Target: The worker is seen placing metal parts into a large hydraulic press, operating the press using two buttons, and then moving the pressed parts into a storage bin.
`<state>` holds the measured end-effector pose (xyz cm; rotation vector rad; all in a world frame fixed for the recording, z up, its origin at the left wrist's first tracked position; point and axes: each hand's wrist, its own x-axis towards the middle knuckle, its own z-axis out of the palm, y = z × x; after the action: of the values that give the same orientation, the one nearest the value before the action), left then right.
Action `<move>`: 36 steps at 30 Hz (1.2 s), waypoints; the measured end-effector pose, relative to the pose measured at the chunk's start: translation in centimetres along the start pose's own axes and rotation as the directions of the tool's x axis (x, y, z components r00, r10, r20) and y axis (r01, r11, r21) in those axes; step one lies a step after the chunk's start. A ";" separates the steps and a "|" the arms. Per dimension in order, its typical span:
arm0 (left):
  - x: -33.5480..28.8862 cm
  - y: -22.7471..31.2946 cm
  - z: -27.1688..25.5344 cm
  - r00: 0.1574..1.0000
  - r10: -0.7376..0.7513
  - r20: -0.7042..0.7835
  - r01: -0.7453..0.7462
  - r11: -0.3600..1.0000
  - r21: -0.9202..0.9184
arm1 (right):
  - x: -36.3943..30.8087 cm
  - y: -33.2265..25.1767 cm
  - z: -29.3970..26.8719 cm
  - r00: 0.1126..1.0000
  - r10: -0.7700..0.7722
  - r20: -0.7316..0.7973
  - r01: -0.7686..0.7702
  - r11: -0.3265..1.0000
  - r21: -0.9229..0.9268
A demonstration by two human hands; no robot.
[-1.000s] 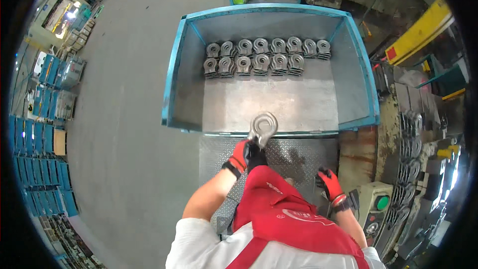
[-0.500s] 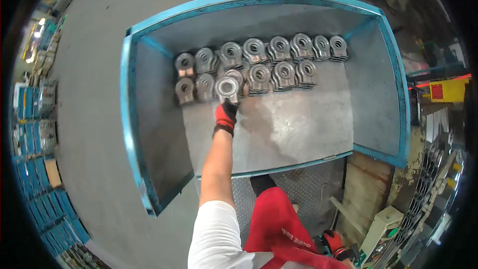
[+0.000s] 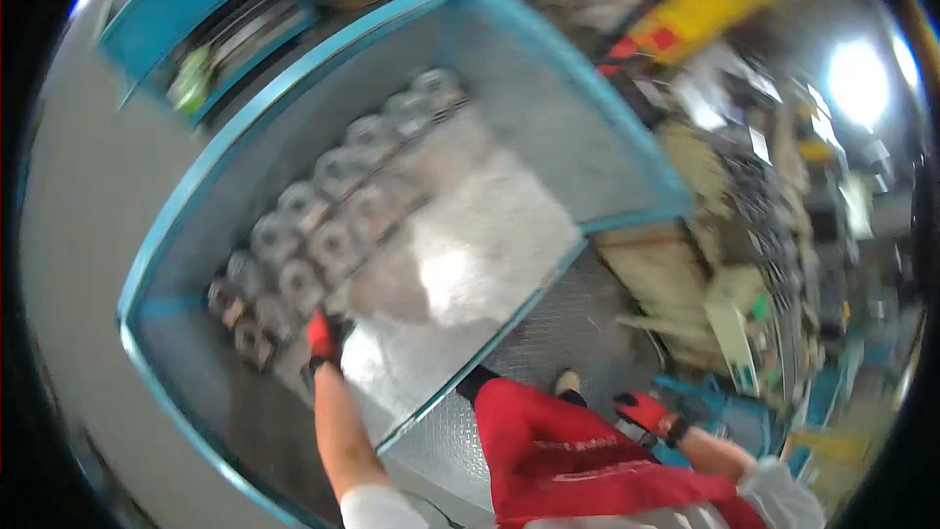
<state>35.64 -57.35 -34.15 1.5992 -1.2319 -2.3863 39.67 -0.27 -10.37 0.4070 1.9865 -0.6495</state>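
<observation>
Left hand (image 3: 323, 335), red-gloved, reaching into large blue-walled steel bin (image 3: 627, 152), against blurred round grey metal rings (image 3: 318, 240) in two diagonal rows; finger state, count, orientation indiscernible. Right hand (image 3: 644, 411) apart.

Bin (image 3: 157, 264): teal-blue rim and frame, dull grey metal walls and floor. Ring-shaped parts (image 3: 323, 225) inside: silver-grey, blurred. Left hand (image 3: 323, 338): red glove with black. Right hand (image 3: 646, 413): red and black glove. Trousers (image 3: 558, 460): red. Sleeves: white. Floor plate (image 3: 587, 323): grey, raised tread pattern.
</observation>
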 end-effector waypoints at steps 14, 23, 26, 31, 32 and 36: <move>-24.8 -9.3 28.8 0.459 -0.382 0.802 -0.199 0.836 0.512 | -1.3 4.8 -4.5 0.903 -0.206 -0.378 0.314 0.916 0.251; -41.1 -16.4 48.3 0.125 -0.432 0.893 -0.200 0.870 0.450 | -3.7 13.4 -17.2 0.843 -0.224 -0.490 0.497 0.675 0.546; -44.7 -17.7 52.8 0.159 -0.403 0.902 -0.186 0.885 0.428 | -5.9 15.1 -21.3 0.786 -0.217 -0.579 0.551 0.670 0.498; -44.3 -16.1 57.2 0.166 -0.301 0.939 0.331 0.914 0.234 | -5.2 18.8 -23.6 0.802 -0.136 -0.581 0.585 0.374 0.720; -45.1 -15.0 58.2 0.481 -0.340 0.808 0.206 0.940 0.273 | -4.9 19.5 -23.7 0.806 -0.151 -0.572 0.582 0.378 0.720; -37.4 -11.3 61.8 0.483 -0.223 0.846 0.153 0.974 0.169 | -4.6 19.7 -23.3 0.843 -0.068 -0.533 0.523 0.330 0.786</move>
<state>9.24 2.67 -1.78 0.4082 -1.2246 -3.5004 35.97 29.40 -2.68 0.9019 1.8928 -2.1444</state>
